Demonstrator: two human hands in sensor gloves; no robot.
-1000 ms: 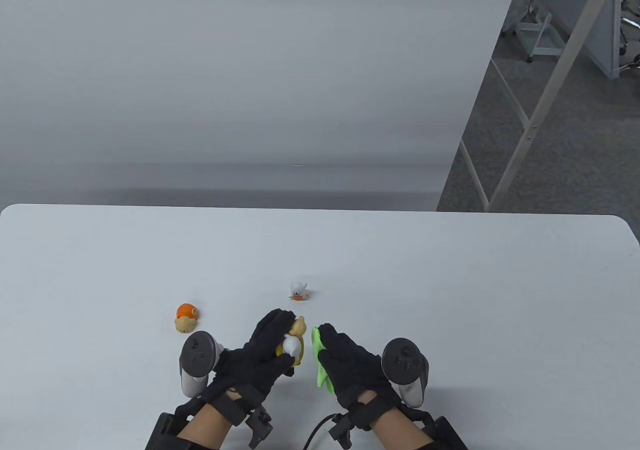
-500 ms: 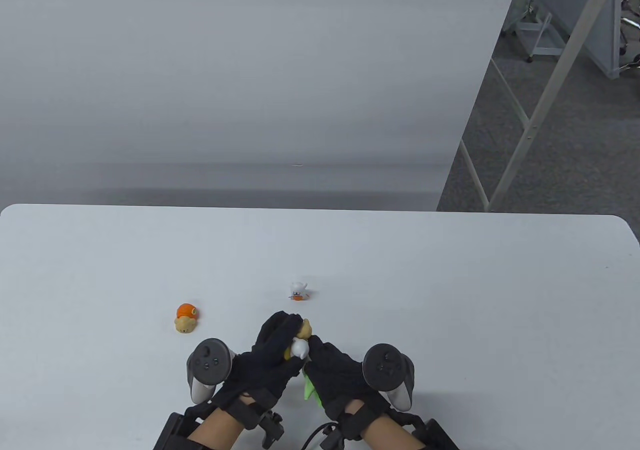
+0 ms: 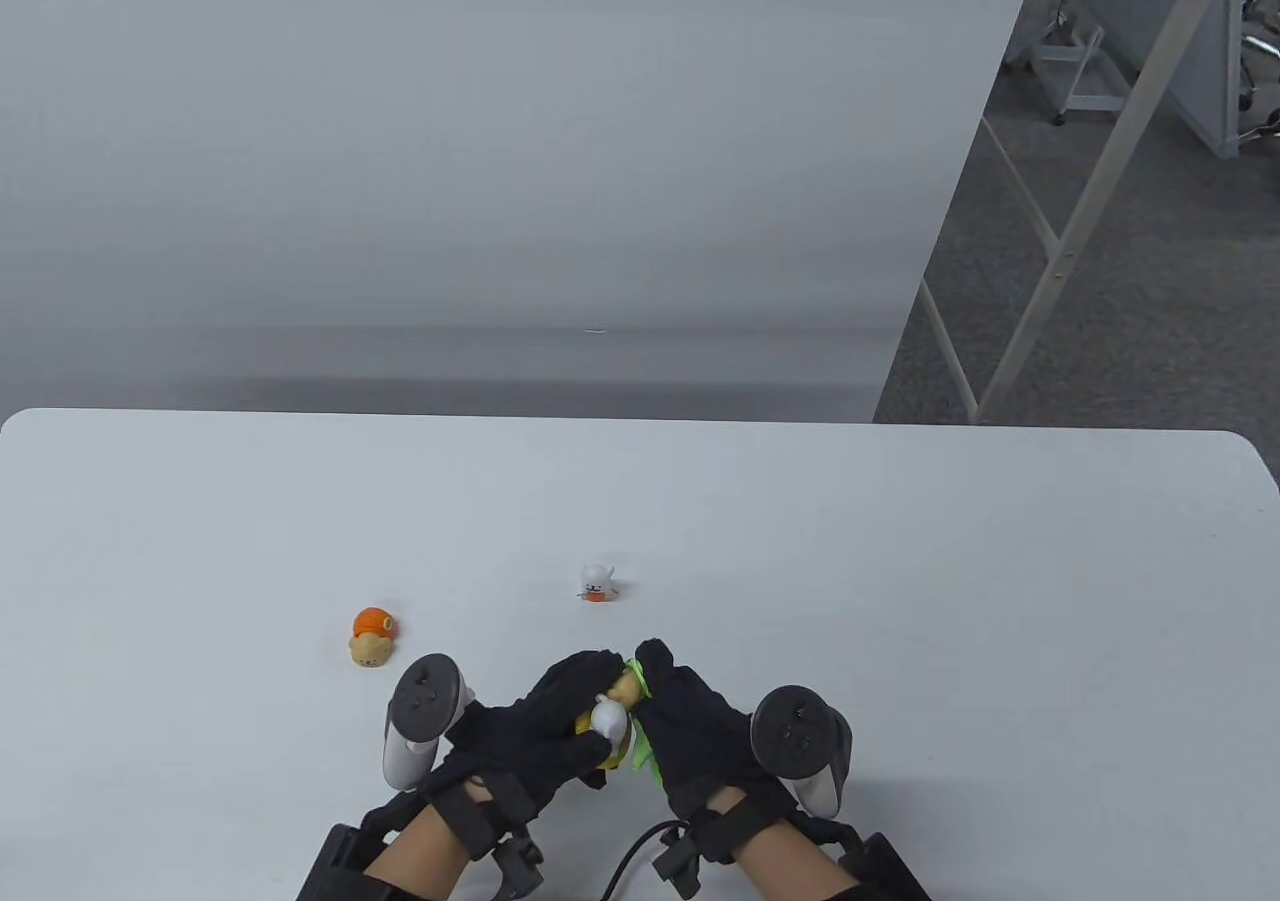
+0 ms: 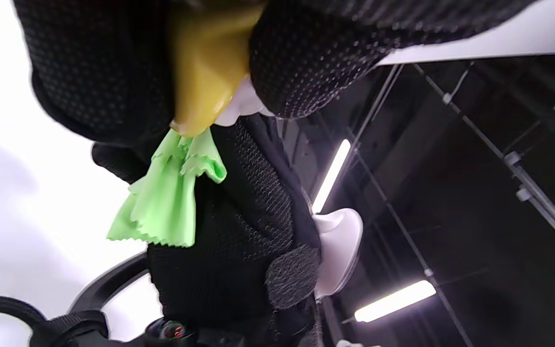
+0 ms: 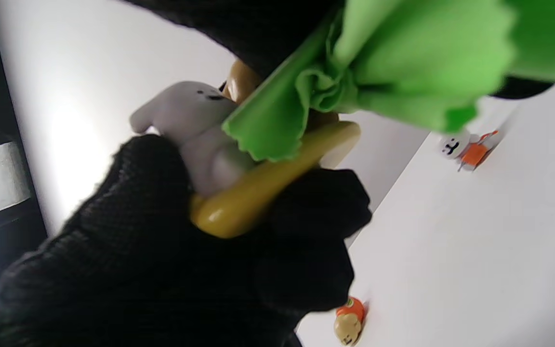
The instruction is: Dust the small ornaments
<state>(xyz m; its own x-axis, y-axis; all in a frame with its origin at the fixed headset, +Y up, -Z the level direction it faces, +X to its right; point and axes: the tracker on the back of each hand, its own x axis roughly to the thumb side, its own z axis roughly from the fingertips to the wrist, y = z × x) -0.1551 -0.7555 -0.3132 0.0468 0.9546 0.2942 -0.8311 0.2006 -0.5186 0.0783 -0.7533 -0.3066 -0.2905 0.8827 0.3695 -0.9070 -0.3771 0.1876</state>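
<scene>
My left hand (image 3: 545, 731) grips a small yellow, white and tan ornament (image 3: 607, 716) just above the table's near edge; it also shows in the right wrist view (image 5: 239, 188) and the left wrist view (image 4: 205, 72). My right hand (image 3: 690, 726) holds a green cloth (image 3: 640, 746) pressed against the ornament's right side; the cloth also shows in the right wrist view (image 5: 388, 62) and hangs below the ornament in the left wrist view (image 4: 166, 202). A white and orange ornament (image 3: 597, 583) stands beyond the hands. An orange and tan ornament (image 3: 371, 635) lies to the left.
The white table (image 3: 900, 561) ends at a grey wall behind. Metal frame legs (image 3: 1060, 241) stand on the carpet beyond the table's right side. A black cable (image 3: 635, 856) runs near my right wrist.
My hands came together from apart. The right hand brought the green cloth against the ornament and now rubs it higher up, while the left hand shifted slightly right with the ornament.
</scene>
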